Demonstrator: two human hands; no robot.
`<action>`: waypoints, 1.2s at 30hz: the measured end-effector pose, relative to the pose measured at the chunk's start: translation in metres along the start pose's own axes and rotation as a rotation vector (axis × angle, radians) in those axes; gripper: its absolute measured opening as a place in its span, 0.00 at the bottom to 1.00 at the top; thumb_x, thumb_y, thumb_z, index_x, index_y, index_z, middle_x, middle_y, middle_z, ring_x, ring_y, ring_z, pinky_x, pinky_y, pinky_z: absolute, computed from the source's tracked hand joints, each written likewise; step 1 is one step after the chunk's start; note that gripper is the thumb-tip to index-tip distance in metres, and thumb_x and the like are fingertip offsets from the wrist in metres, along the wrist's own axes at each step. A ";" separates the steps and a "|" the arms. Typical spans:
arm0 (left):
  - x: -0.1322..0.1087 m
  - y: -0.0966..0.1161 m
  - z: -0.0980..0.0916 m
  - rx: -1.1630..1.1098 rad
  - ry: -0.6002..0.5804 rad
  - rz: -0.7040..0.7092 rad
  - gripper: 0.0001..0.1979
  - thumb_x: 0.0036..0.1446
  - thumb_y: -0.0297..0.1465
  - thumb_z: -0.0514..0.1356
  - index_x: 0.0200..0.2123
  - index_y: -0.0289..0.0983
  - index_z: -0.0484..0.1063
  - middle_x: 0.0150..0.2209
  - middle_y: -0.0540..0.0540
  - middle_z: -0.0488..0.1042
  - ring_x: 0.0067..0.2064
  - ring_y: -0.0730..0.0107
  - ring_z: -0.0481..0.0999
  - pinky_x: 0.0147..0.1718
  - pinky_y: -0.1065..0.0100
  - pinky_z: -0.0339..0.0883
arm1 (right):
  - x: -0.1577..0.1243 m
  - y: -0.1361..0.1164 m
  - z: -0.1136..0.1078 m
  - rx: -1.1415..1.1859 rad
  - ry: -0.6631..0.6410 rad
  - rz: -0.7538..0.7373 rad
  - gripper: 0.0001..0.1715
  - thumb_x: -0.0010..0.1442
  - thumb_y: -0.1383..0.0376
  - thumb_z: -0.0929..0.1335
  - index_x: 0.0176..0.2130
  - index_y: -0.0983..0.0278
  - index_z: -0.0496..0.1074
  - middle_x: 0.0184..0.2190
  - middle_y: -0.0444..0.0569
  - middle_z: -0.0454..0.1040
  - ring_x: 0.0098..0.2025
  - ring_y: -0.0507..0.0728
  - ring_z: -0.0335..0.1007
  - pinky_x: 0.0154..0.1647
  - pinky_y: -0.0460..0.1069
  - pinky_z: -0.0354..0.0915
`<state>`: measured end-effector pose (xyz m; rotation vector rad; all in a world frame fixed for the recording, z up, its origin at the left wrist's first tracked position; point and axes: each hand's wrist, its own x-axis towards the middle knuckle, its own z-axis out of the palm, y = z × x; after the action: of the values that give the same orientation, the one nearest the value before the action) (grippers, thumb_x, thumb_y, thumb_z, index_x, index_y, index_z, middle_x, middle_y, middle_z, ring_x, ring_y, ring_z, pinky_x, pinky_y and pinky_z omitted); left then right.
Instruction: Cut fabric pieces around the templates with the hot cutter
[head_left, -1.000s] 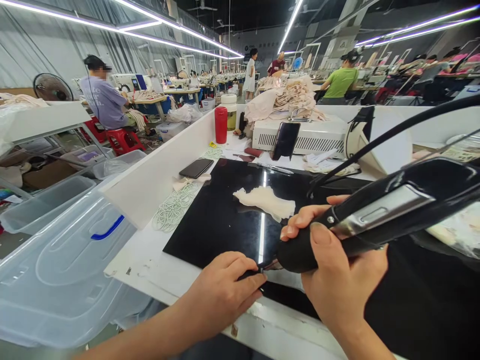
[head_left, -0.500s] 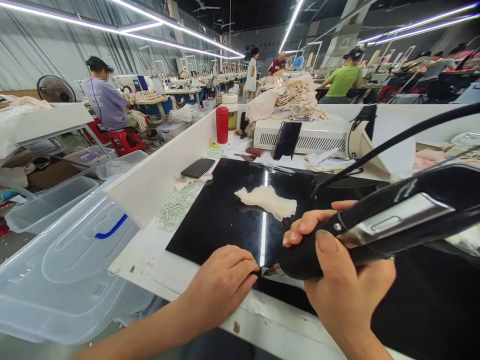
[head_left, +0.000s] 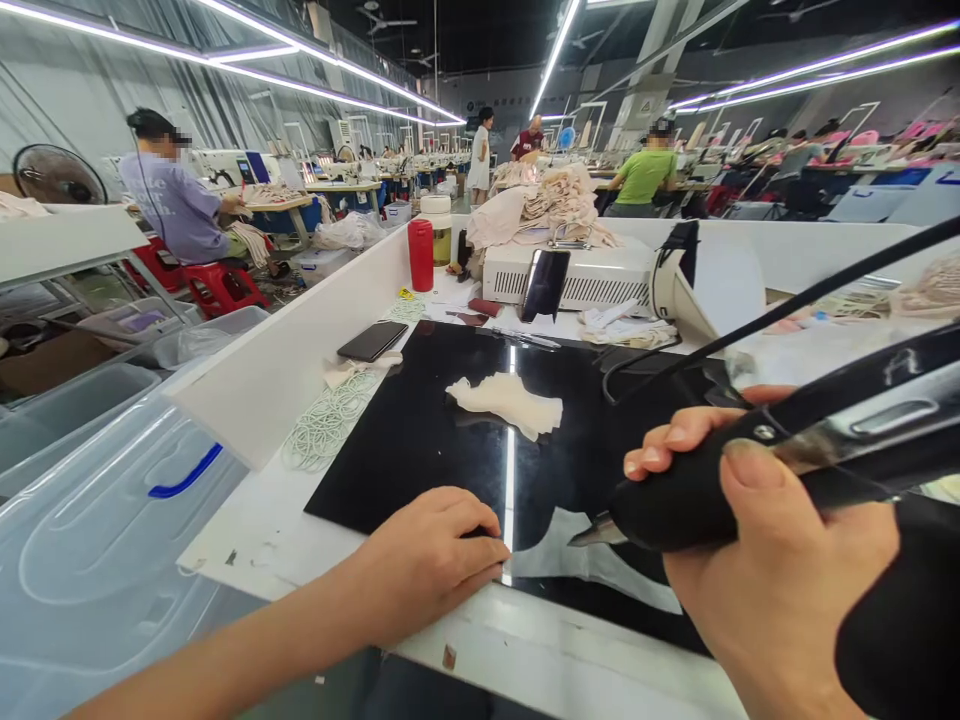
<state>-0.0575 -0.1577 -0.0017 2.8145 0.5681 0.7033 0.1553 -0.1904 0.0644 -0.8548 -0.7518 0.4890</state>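
My right hand [head_left: 757,545] is wrapped round a black corded hand tool [head_left: 817,445] whose pointed metal tip hovers just over the glossy black work plate [head_left: 435,440]. Near the plate's front edge my left hand [head_left: 431,555] rests with fingers curled and pressed down; what lies under the fingertips I cannot make out. A pale, thin fabric piece [head_left: 592,560] lies on the plate between the two hands, under the tool tip. Farther back on the plate sits a small cream fabric scrap [head_left: 506,400].
A phone [head_left: 373,341], white elastic loops [head_left: 326,425], a red bottle [head_left: 421,255] and a white machine [head_left: 592,280] topped with piled fabric stand behind the plate. Clear plastic bins [head_left: 97,520] sit left of the white table. Other people work at far stations.
My right hand and the tool have moved right, away from my left hand, uncovering the pale fabric piece. The left hand stays pressed at the plate's front edge. The camera has turned slightly.
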 end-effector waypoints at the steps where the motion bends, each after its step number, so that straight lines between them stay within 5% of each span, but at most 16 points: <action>1: 0.006 -0.005 -0.002 -0.006 -0.019 0.024 0.08 0.70 0.29 0.57 0.45 0.36 0.77 0.43 0.44 0.77 0.45 0.67 0.76 0.49 0.63 0.72 | 0.002 0.000 -0.001 -0.007 0.017 0.000 0.22 0.47 0.66 0.76 0.42 0.59 0.71 0.26 0.41 0.73 0.25 0.56 0.68 0.25 0.52 0.70; 8: 0.057 -0.031 -0.007 -0.258 -0.214 0.157 0.20 0.64 0.30 0.65 0.57 0.36 0.68 0.54 0.45 0.76 0.58 0.63 0.72 0.60 0.62 0.65 | 0.003 0.005 -0.005 -0.011 0.020 -0.038 0.21 0.50 0.66 0.76 0.44 0.59 0.70 0.27 0.41 0.73 0.27 0.56 0.69 0.25 0.52 0.71; 16: 0.067 -0.038 -0.001 -0.351 -0.429 0.140 0.34 0.58 0.38 0.70 0.64 0.46 0.62 0.62 0.43 0.70 0.69 0.56 0.61 0.68 0.49 0.55 | 0.001 0.009 -0.008 -0.007 -0.017 -0.032 0.22 0.52 0.65 0.77 0.45 0.59 0.70 0.28 0.42 0.73 0.28 0.56 0.70 0.28 0.52 0.71; 36: 0.068 -0.045 0.006 -0.429 -0.446 0.140 0.34 0.57 0.38 0.71 0.63 0.41 0.62 0.59 0.42 0.73 0.68 0.54 0.64 0.69 0.41 0.47 | 0.001 0.024 -0.003 -0.042 -0.081 -0.074 0.22 0.56 0.62 0.77 0.48 0.58 0.69 0.29 0.42 0.74 0.29 0.57 0.70 0.30 0.54 0.69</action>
<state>-0.0133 -0.0899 0.0089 2.4949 0.1222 0.1686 0.1564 -0.1772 0.0437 -0.8468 -0.8675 0.4455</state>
